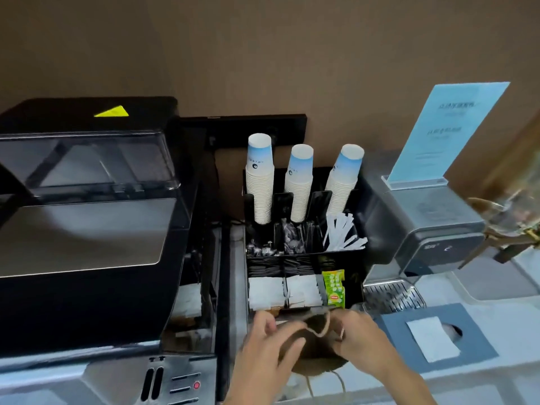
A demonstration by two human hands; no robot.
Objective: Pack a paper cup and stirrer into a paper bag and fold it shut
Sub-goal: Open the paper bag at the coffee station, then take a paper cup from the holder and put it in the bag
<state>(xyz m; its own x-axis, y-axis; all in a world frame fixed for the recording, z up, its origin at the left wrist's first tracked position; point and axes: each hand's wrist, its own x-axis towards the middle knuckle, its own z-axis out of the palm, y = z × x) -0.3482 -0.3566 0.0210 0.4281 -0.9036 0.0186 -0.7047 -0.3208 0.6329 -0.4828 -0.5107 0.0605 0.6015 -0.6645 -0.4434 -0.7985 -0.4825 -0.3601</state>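
A brown paper bag [314, 343] with twine handles sits on the counter in front of the black organiser [355, 258]. My left hand [268, 343] grips the bag's left rim and my right hand [363, 337] grips its right rim, holding the mouth apart. Three stacks of white-and-blue paper cups [299, 182] stand upside down at the back of the organiser. White wrapped stirrers [342, 232] lean in the compartment at the right, just behind the bag. What lies inside the bag is too dark to tell.
A large black coffee machine [87, 223] fills the left side. A grey water dispenser [420, 226] with a drip grate [393, 296] stands at right, carrying a blue sign [438, 130]. A grey tissue box [432, 334] lies right of my hands. Green tea packets [334, 287] and sugar sachets fill the organiser's front.
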